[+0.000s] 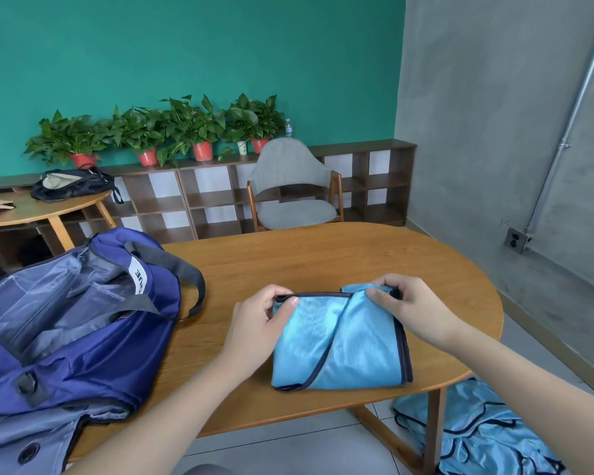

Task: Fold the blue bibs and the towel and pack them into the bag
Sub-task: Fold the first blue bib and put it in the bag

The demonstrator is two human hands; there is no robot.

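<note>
Folded bib: a light blue fabric bib with dark navy piping [340,344] lies folded into a rough rectangle on the near middle of the table, one diagonal fold edge running across its top face.
Left hand: the left hand [259,315] pinches the far left corner of the folded bib, thumb on top of the cloth and fingers curled over the piped edge.
Right hand: the right hand [407,305] grasps the far right corner of the same bib, fingers curled round a bunched bit of cloth, thumb pressed onto it.
Table: an oval wooden table with a warm brown top [323,255] bears the bib and the bag.
Bag: a large navy blue fabric bag with grey lining and dark grey handles [83,320] sits on the left end of the table, just beside the left forearm, its top gaping open and the inner pockets showing.
More bibs: a heap of shiny light blue bibs with dark trim [477,437] lies on the floor, below the right end of the table.
Towel: cannot tell where it is.
Background: a grey upholstered chair with wooden arms [294,186] stands beyond the table; a row of green potted plants in red pots [158,132] sits on a low dark wooden shelf unit [367,180] against the teal wall.
Side table: a small round wooden table [42,209] at far left carries a black bag with a pale inside [71,185].
</note>
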